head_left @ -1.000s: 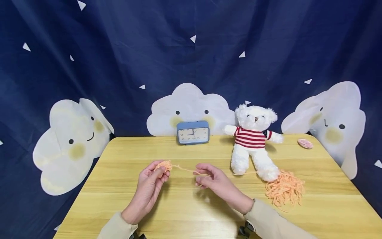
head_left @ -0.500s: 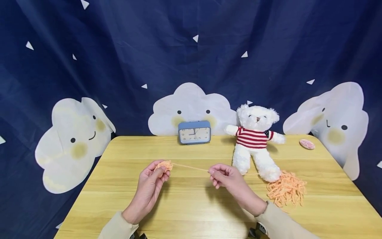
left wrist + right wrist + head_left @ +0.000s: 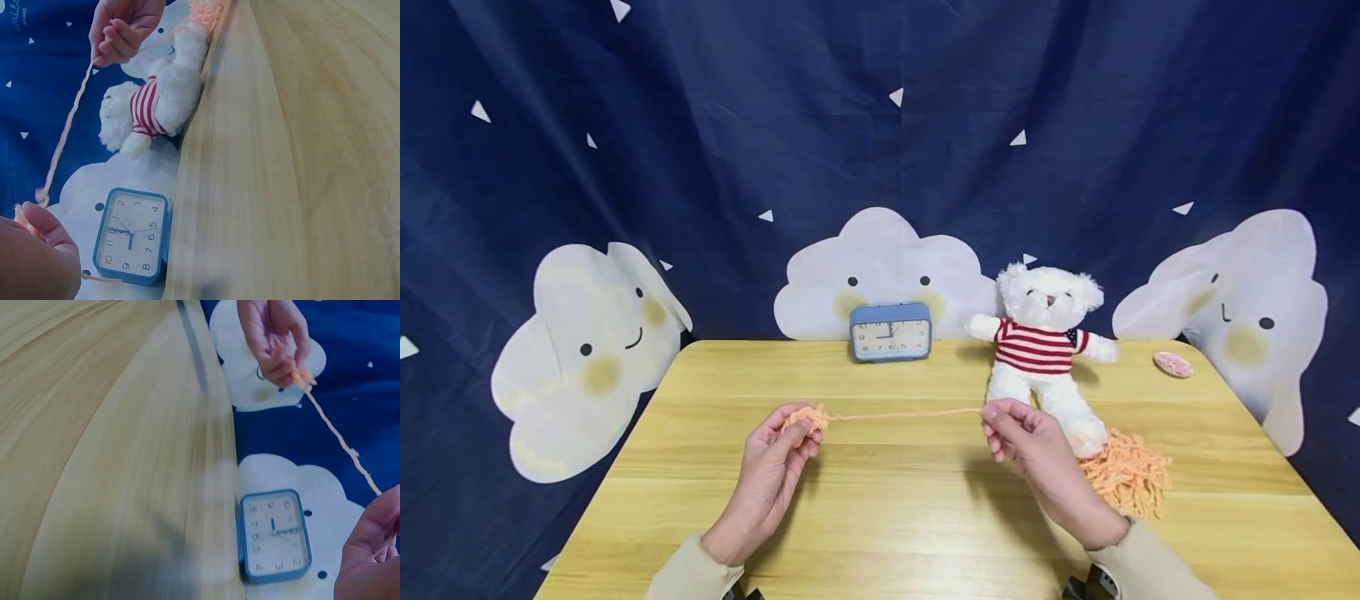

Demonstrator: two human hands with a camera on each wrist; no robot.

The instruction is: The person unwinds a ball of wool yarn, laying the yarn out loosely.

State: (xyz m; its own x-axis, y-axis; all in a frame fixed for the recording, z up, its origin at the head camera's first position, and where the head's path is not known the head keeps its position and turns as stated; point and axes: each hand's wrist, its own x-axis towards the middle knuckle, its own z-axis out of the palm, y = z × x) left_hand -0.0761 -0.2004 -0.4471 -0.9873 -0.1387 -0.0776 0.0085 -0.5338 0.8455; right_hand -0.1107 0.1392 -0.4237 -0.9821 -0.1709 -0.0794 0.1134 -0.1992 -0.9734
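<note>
My left hand [image 3: 772, 479] pinches a small bundle of peach yarn [image 3: 806, 417] between thumb and fingers above the table. From it a single yarn strand [image 3: 906, 415] runs taut to the right. There my right hand [image 3: 1045, 458] pinches the strand between thumb and fingertips, in front of the teddy bear's legs. The right wrist view shows the same strand [image 3: 340, 439] stretched between both hands. A loose pile of peach yarn [image 3: 1126, 473] lies on the table by the bear's foot, partly hidden behind my right hand.
A white teddy bear [image 3: 1037, 350] in a red-striped sweater sits at the table's back right. Left of it stands a blue alarm clock [image 3: 891, 332]. A small pink oval object [image 3: 1172, 364] lies near the back right corner of the wooden table [image 3: 880, 517]. A dark blue curtain hangs behind.
My right hand has moved to the right, from loosely spread fingers to pinching the strand, and drawn it longer and straight. My left hand stays nearly in place with the bundle.
</note>
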